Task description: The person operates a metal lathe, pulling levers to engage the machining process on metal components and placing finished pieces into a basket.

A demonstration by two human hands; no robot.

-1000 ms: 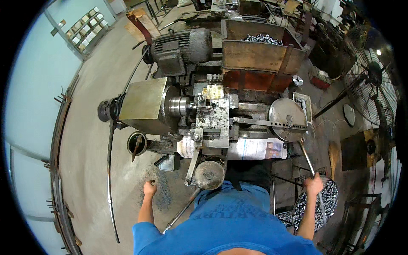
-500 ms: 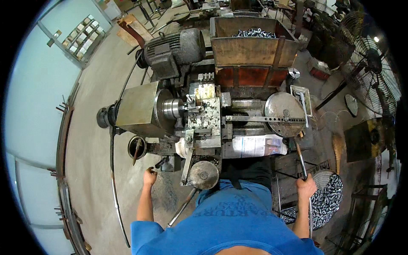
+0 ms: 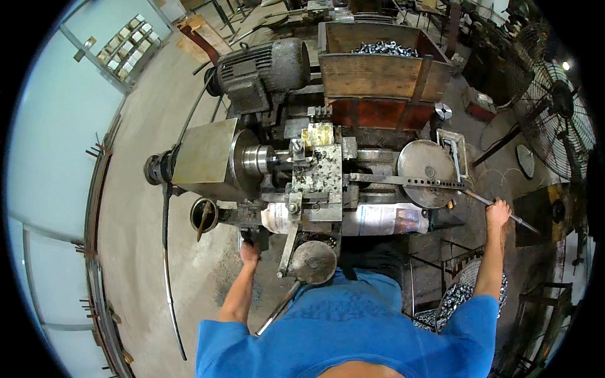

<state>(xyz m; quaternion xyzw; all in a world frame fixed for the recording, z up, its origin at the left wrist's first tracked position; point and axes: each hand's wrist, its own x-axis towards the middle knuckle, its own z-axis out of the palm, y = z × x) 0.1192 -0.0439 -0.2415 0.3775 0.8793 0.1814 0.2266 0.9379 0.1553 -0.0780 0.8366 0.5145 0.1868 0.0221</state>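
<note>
My right hand point(image 3: 498, 213) is closed round a long metal lever point(image 3: 480, 198) that slants out from the round plate point(image 3: 428, 173) on the machine's right side. My left hand point(image 3: 249, 252) reaches in beside the machine's front left. Its fingers look curled at a small dark piece point(image 3: 246, 237), which I cannot make out. Between my arms lies the lathe-like machine, with a bright round chuck point(image 3: 257, 160) on the left and a greasy tool slide point(image 3: 317, 169) right of it. A perforated bar point(image 3: 403, 181) links the slide to the lever.
A wooden box point(image 3: 372, 75) of small metal parts stands behind the machine, beside a motor point(image 3: 268, 70). A pot with a brush point(image 3: 204, 215) sits at front left. A basket of metal parts point(image 3: 457, 299) is below my right arm; a fan point(image 3: 561, 101) stands right.
My right hand has swung the lever outward to the right and farther forward. The tool slide has moved right, away from the chuck. My left hand has come in closer to the machine.
</note>
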